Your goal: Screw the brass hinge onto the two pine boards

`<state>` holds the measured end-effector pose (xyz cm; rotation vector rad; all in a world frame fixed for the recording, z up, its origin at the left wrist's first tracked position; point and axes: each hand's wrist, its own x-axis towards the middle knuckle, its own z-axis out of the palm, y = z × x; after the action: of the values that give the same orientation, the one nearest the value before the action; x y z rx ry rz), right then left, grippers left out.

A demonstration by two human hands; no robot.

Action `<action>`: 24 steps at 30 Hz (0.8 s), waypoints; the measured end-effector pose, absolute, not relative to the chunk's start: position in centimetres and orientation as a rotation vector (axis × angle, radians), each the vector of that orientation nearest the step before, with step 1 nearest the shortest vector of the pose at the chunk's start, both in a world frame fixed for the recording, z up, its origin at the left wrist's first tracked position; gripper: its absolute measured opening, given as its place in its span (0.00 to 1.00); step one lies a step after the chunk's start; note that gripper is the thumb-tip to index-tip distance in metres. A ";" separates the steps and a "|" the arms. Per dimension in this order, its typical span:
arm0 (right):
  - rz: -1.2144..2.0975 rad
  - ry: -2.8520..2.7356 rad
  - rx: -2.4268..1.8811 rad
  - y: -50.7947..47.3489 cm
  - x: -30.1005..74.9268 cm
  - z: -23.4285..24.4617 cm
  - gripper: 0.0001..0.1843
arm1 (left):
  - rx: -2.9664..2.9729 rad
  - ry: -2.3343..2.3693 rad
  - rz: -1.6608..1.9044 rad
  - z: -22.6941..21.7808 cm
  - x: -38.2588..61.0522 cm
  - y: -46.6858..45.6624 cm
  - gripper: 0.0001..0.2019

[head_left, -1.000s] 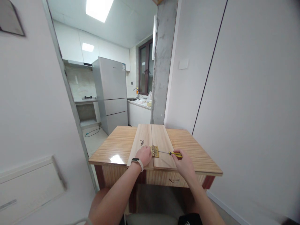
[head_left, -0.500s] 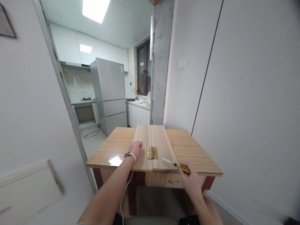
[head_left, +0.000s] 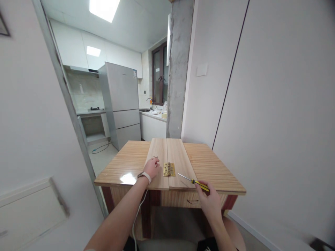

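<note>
My right hand (head_left: 209, 197) is closed around the yellow-and-black handle of a screwdriver (head_left: 200, 184). Its metal shaft points left toward a brass hinge (head_left: 169, 169), with the tip a little short of it. The hinge lies opened flat across the seam between two pale boards, the left board (head_left: 159, 148) and the right board (head_left: 178, 150). My left hand (head_left: 151, 168), with a band at the wrist, rests over the left board. Its fingers are curled together right beside a few small screws (head_left: 155, 157); whatever is between the fingertips is too small to make out.
Beneath the boards stands a wooden table (head_left: 120, 164) with a drawer handle (head_left: 192, 202) at its front. A white cable (head_left: 138, 212) hangs by my left forearm. A wall (head_left: 274, 104) rises at right; a fridge (head_left: 123, 94) stands in the kitchen beyond.
My left hand has drawn back slightly toward me, so the small screws show more. The screwdriver stays in my right hand, nearly unmoved. The whole view has shifted a little.
</note>
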<state>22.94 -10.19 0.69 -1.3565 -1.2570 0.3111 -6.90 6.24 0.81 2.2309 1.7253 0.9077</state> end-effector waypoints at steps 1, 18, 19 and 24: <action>0.326 -1.245 -1.344 -10.0 22.8 0.9 0.21 | 2.225 1.703 0.917 0.7 -6.5 5.7 0.13; 0.688 -1.034 -0.809 -3.7 18.3 8.7 0.16 | 2.339 1.658 0.792 0.2 -2.4 0.1 0.43; 0.693 -1.045 -0.811 -3.1 18.0 9.3 0.18 | 2.346 1.656 0.787 0.2 -2.4 0.1 0.43; 0.795 -1.101 -0.812 -0.3 15.8 11.0 0.26 | 2.363 1.674 0.744 0.5 -2.4 -0.1 0.44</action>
<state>15.83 -0.35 10.97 -0.8117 -1.1011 0.7947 -2.43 -0.09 0.46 2.3627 1.6744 0.7439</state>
